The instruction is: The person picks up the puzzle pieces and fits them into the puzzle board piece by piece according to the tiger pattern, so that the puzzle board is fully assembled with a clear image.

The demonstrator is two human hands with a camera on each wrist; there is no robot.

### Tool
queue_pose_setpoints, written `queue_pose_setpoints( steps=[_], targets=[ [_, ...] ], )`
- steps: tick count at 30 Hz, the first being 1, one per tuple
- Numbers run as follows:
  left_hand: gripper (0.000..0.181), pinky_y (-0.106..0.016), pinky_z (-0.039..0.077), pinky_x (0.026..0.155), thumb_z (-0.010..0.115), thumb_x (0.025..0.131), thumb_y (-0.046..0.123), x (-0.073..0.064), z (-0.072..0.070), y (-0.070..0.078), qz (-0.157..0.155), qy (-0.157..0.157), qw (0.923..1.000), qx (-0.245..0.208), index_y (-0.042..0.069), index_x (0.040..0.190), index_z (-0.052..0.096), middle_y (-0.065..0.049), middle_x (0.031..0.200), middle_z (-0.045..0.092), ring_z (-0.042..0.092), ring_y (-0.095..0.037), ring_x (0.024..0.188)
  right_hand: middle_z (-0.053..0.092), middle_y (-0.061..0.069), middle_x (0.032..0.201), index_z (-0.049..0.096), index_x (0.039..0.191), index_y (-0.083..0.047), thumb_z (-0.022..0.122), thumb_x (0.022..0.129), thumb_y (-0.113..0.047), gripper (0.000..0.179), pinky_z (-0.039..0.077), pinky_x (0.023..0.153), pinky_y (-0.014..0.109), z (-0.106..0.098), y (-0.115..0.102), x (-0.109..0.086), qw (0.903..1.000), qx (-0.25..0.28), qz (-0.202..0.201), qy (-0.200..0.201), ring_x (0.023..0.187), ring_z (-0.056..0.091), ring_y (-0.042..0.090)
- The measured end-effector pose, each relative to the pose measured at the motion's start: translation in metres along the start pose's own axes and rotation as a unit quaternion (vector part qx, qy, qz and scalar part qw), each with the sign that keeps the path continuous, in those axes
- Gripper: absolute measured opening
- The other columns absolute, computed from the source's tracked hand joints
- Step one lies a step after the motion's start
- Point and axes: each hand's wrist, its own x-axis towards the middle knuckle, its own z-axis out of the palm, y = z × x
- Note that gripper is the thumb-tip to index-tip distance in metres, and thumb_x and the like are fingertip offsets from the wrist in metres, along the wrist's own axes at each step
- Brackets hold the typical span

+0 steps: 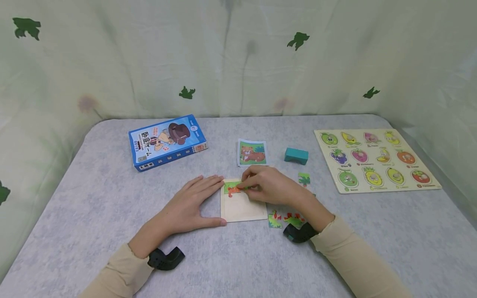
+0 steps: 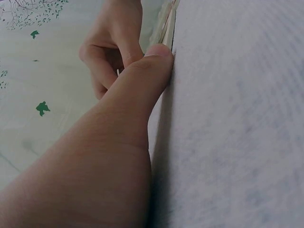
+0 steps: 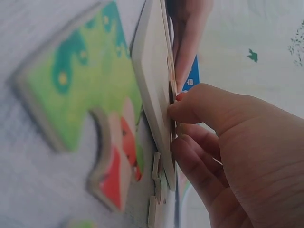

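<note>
The step in hand looks to be fitting jigsaw pieces into the shallow wooden puzzle tray (image 1: 244, 210), starting along its far edge. A green-and-orange jigsaw piece (image 1: 229, 188) lies in the tray's far left corner, and the right hand (image 1: 270, 186) works just beside it, thumb and fingers curled together and apparently pinching a second piece (image 1: 245, 189), mostly hidden by the fingers; whether that one is fully seated cannot be told. The next move seems to call for lining up the edges and pressing the held piece flat before letting go. Most of the tray floor is bare, so much of the filling remains. Loose pieces lie to the tray's right, among them a palm-tree piece (image 1: 304, 178) and a green-and-red piece (image 1: 275, 220) near the near right corner. The right forearm slants in over this side, wrist raised, palm turned down and inward. The left hand (image 1: 197, 203) grips nothing: its fingers reach out straight to the far left corner, the thumb spread to the near left one, seemingly steadying the tray.
</note>
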Motion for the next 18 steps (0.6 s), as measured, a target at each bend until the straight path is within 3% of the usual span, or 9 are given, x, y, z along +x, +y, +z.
queue_pose_setpoints(
  steps=[18],
  targets=[
    [0.103,-0.048,0.018,0.13,0.07,0.082,0.074,-0.0006,0.0004,0.0001,-0.001,0.001,1.0,0.0,0.013,0.159,0.041,-0.001,0.165,0.038,0.032,-0.022,0.155,0.067,0.004,0.119,0.074,0.129,-0.016,0.068,0.1,-0.016,0.029,0.057,0.084,0.026,0.0001,-0.0058,-0.0019,0.9996,-0.015,0.014,-0.02,0.1,0.062,0.015]
  ],
)
